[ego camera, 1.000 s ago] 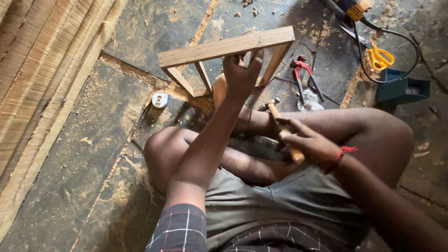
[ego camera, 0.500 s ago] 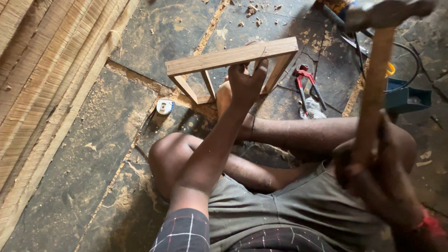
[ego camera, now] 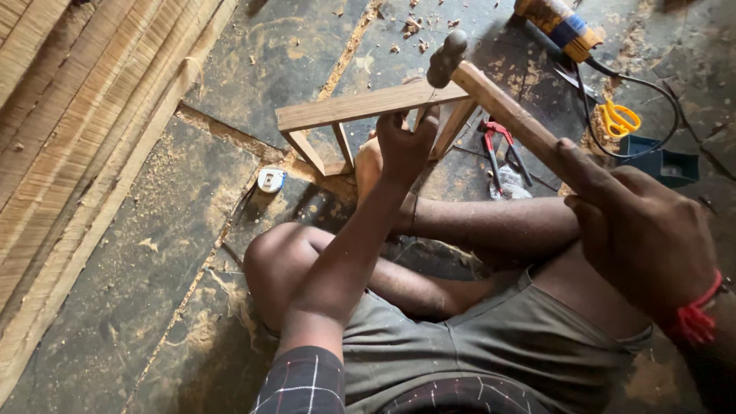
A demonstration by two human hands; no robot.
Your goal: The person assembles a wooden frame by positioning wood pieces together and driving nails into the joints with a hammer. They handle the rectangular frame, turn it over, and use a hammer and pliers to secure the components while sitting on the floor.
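The left hand (ego camera: 404, 142) grips the small brown wooden frame (ego camera: 368, 107) while the right hand (ego camera: 644, 230) squeezes the wooden-handled metal hammer (ego camera: 491, 96) touching its top bar.

From my remote seat I see a worn, dark concrete floor (ego camera: 115, 307) strewn with sawdust and wood chips. Stacked pale wooden planks (ego camera: 69, 130) run along the left edge. A small round tape measure (ego camera: 271, 179) lies on the floor near a pale seam in the concrete. To the right, red-handled pliers (ego camera: 498, 146) rest just beside a scrap of clear plastic wrapping (ego camera: 510, 188). Further right, yellow-handled scissors (ego camera: 618, 119) sit next to a dark blue box (ego camera: 659, 162), with a black cable (ego camera: 652, 88) looping past them from a power tool (ego camera: 558, 21) with a yellow and blue body at the top edge.
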